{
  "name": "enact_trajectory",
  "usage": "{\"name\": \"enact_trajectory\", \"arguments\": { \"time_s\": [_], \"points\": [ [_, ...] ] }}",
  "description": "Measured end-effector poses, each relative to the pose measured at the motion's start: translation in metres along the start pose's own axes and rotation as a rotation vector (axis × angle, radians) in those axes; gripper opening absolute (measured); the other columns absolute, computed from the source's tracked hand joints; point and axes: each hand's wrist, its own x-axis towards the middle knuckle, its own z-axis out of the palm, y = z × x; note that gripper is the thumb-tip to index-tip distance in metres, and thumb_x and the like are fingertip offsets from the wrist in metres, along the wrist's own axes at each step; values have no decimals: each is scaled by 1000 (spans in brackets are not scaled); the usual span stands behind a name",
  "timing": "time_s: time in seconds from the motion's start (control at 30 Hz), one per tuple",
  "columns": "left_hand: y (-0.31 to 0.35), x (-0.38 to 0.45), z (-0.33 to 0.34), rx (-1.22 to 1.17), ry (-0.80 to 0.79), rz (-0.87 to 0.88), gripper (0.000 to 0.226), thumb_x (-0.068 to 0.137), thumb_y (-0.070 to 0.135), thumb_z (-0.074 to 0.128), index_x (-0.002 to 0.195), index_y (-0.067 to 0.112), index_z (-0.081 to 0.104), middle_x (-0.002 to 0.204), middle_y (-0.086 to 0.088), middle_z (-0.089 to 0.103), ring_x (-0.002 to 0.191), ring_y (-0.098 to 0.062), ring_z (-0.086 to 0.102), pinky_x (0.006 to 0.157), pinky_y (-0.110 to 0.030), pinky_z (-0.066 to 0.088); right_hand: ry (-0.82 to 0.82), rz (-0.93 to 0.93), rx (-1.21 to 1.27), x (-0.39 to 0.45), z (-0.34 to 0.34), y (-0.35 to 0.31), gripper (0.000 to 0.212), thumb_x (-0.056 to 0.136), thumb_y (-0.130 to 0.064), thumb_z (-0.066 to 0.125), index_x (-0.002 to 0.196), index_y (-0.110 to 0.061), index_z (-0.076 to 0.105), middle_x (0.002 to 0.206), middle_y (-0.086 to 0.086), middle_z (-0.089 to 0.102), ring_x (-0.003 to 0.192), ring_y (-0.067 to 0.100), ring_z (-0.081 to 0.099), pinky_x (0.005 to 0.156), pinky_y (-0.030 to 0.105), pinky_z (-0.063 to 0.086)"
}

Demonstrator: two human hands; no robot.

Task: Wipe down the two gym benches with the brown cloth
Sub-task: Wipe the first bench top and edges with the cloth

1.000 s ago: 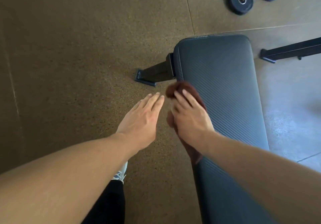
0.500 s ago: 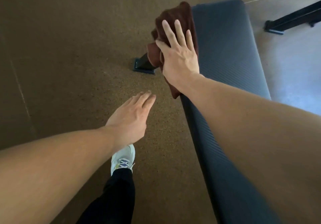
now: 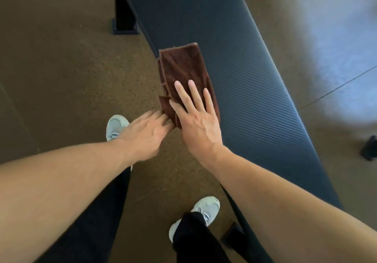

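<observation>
I see a fuzzy, matt brown cloth (image 3: 184, 69) on the surface (image 3: 244, 83), ribbed dark padding; the floor (image 3: 61, 69) looks speckled, rough.

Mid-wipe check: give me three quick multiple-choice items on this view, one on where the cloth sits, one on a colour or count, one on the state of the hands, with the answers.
1. Where does the brown cloth lie?
A. On the floor beside the bench
B. On the bench pad, along its near-left edge
C. Draped over the bench leg

2. How many light-coloured shoes are in view?
A. One
B. Two
C. None

3. How is the right hand placed?
A. Flat, fingers spread, pressing on the cloth
C. Raised clear of the bench
B. Closed in a fist around the cloth

Answers:
1 B: the cloth rests on the dark ribbed pad, a little of it hanging over the edge.
2 B: one shoe shows behind the left hand, another shoe lower down.
3 A: palm down with straight fingers on the cloth.
</observation>
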Motion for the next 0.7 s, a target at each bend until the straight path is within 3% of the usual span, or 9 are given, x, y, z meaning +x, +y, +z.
{"name": "enact_trajectory", "arguments": {
  "time_s": [0.13,0.2,0.33,0.53,0.7],
  "points": [
    [107,-27,26,-44,-219,30,55,90,20,56,144,21,47,144,-3,48,137,-23,41,120,-40,27,-58,-27,9,-131,21,27,79,88,-9,64,159,-26,34,173,1,-2,158,30,-10,127,55,0],
    [158,-38,38,-197,-321,-57,48,92,24,54,141,21,50,141,-3,49,135,-22,41,119,-39,28,-102,-28,-5,-180,31,40,83,85,-16,73,158,-27,35,173,1,0,159,29,-7,127,54,2],
    [225,-60,71,-504,-254,-296,43,93,28,59,134,23,51,135,1,49,130,-18,45,112,-33,35,-153,-51,-51,-224,41,51,88,82,-22,78,158,-29,34,173,0,-1,158,28,-10,127,51,-3],
    [226,-81,96,-745,-148,-502,85,94,27,63,160,28,10,166,3,18,150,-19,27,119,-34,30,-77,-86,-144,-198,48,41,76,90,-19,64,160,-24,32,172,0,-2,158,30,-11,126,52,-6],
    [189,-98,88,-716,-49,-561,86,97,30,59,160,31,0,168,5,11,152,-19,23,118,-36,29,-20,-150,-174,-127,34,30,75,92,-20,59,160,-21,30,172,-3,5,159,30,-6,127,55,1]
  ]
}}
